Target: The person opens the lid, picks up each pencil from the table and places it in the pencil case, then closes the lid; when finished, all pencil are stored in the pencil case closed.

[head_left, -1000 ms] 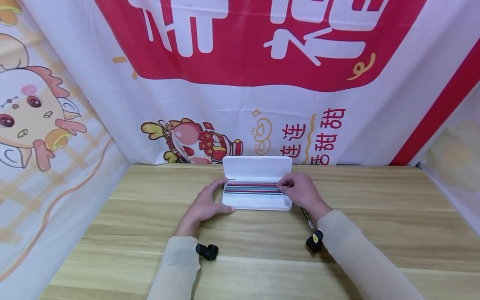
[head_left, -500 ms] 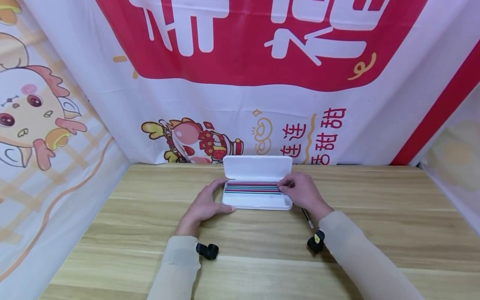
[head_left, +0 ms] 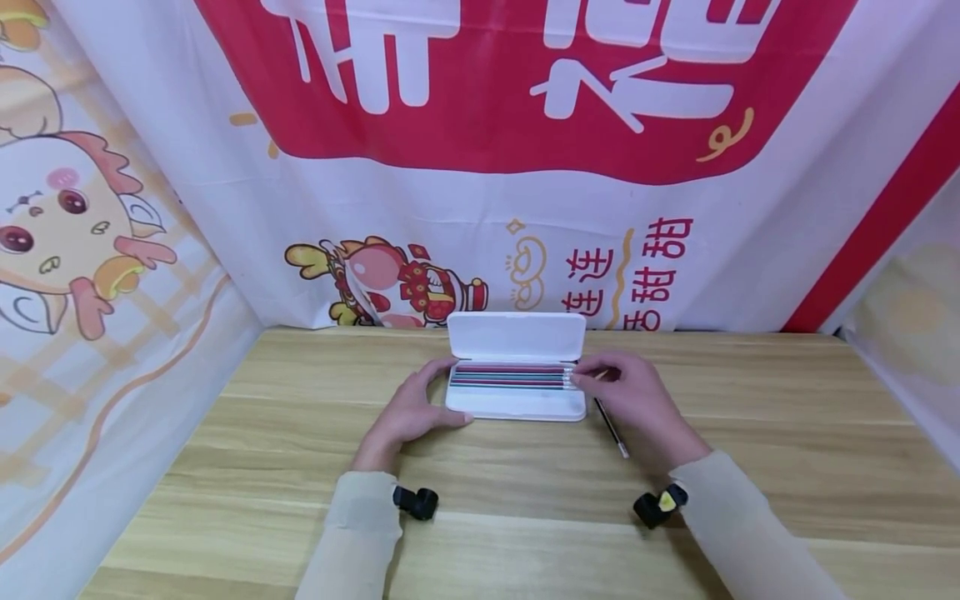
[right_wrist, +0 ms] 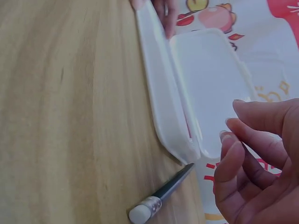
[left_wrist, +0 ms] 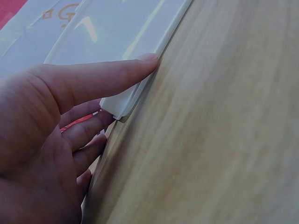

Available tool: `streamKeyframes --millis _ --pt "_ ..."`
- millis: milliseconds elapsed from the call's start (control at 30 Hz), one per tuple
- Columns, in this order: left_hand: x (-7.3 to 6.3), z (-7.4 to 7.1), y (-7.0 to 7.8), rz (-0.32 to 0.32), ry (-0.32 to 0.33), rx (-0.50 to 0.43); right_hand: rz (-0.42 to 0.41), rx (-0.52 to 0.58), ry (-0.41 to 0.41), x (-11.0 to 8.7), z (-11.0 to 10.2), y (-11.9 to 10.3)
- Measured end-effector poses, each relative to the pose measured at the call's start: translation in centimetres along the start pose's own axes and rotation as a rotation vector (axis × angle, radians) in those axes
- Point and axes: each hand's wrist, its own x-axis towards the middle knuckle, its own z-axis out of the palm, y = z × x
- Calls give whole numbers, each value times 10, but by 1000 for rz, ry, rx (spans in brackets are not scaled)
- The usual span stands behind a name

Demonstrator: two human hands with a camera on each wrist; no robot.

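Observation:
A white pencil case (head_left: 517, 405) lies on the wooden table with its lid (head_left: 517, 335) raised at the back. Several dark red and green pencils (head_left: 510, 377) lie side by side in it, their eraser ends at the right. My left hand (head_left: 408, 411) grips the case's left end, thumb (left_wrist: 107, 80) along the front edge and fingers around the corner. My right hand (head_left: 636, 398) hovers at the case's right end, fingers loosely bent and holding nothing in the right wrist view. Beneath it a black pencil (right_wrist: 172, 184) with a white eraser lies on the table, beside the case.
The wooden table (head_left: 510, 550) reaches back to a white and red printed cloth (head_left: 480, 200) hanging right behind the lid. Another printed cloth (head_left: 75, 400) hangs along the left side. Small black cameras sit on both wrists.
My right hand has drawn back to the right from the pencils, uncovering their eraser ends and more of the black pencil. My left hand has stayed on the case.

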Motion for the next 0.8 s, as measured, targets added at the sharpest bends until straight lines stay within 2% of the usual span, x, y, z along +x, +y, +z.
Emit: streamKeyframes --millis 400,567,800 --pt "-2 -1 3 4 0 9 74 130 43 -22 -6 23" --pt "-2 -1 3 -2 0 10 112 149 40 -28 -8 29" --pt "-1 -1 2 -2 -2 9 124 174 30 -33 -11 37"
